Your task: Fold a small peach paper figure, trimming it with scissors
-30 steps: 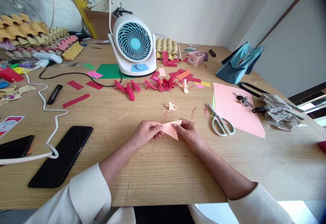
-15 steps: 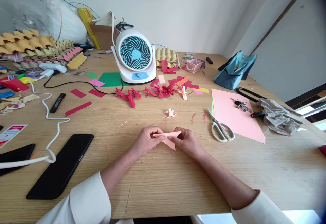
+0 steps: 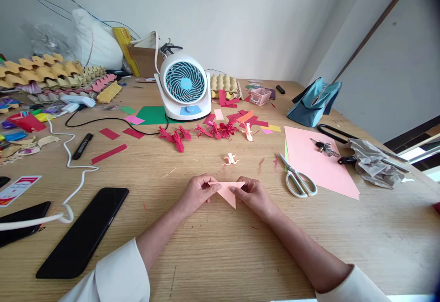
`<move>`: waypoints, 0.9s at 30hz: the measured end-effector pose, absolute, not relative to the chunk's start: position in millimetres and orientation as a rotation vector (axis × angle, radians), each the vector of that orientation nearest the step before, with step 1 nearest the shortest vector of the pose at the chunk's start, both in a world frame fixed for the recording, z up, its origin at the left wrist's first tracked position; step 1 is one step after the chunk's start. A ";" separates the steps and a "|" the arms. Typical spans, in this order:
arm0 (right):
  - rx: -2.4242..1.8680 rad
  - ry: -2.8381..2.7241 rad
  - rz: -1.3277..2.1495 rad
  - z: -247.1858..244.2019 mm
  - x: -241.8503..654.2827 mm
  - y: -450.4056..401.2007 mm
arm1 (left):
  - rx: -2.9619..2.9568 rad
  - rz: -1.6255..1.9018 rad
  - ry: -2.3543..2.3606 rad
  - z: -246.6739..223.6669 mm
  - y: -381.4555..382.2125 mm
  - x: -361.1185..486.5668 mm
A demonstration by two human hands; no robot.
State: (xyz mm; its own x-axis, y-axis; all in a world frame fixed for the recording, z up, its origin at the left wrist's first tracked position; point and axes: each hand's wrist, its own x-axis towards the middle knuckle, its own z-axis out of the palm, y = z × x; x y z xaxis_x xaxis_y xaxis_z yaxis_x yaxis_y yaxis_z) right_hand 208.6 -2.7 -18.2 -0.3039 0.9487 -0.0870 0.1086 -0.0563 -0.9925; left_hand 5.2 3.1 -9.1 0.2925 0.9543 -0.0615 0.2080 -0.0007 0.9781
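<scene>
A folded piece of pale pink paper (image 3: 227, 192), triangular with one point toward me, is held just above the table. My left hand (image 3: 197, 193) pinches its left corner between thumb and fingers. At the right corner, my right hand (image 3: 252, 195) grips it the same way, thumb on the near face. Just beyond my hands lies a small pale folded paper figure (image 3: 230, 159). Farther back is a row of crimson folded paper figures (image 3: 215, 130), with another pale pink one (image 3: 247, 131) at its right end.
White-handled scissors (image 3: 298, 180) lie to the right beside pink paper sheets (image 3: 316, 160) with keys (image 3: 325, 147) on top. A white fan (image 3: 185, 86) stands at the back. On the left are a black phone (image 3: 84, 233), a marker (image 3: 83, 146) and a white cable (image 3: 82, 169).
The paper's near face now shows as a flat triangle, where its upper layer was seen almost edge-on. My thumbs have moved apart, and the camera view has tilted slightly upward.
</scene>
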 end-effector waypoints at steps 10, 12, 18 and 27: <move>-1.157 -1.504 1.395 -13.6 211.4 -0.5 | 1.255 0.990 1.069 -9.3 8.2 -1.4; -1.182 -1.497 1.387 -13.4 210.4 -0.9 | 1.316 0.989 1.076 -10.6 10.2 -4.6; -1.208 -1.506 1.413 -16.9 209.9 -1.8 | 1.485 0.919 1.087 -16.6 15.2 -11.3; -1.254 -1.760 1.208 -5.6 207.9 -8.0 | 1.515 0.924 1.100 -11.7 12.0 -10.8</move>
State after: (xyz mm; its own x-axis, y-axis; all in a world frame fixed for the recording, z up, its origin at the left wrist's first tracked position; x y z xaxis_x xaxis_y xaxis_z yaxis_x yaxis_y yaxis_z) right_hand 207.9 -8.0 -5.6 -0.3283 0.9446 -0.0021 0.3420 0.1168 -0.9324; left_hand -10.8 12.0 -11.7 0.2927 0.9560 0.0219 0.1861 -0.0794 0.9793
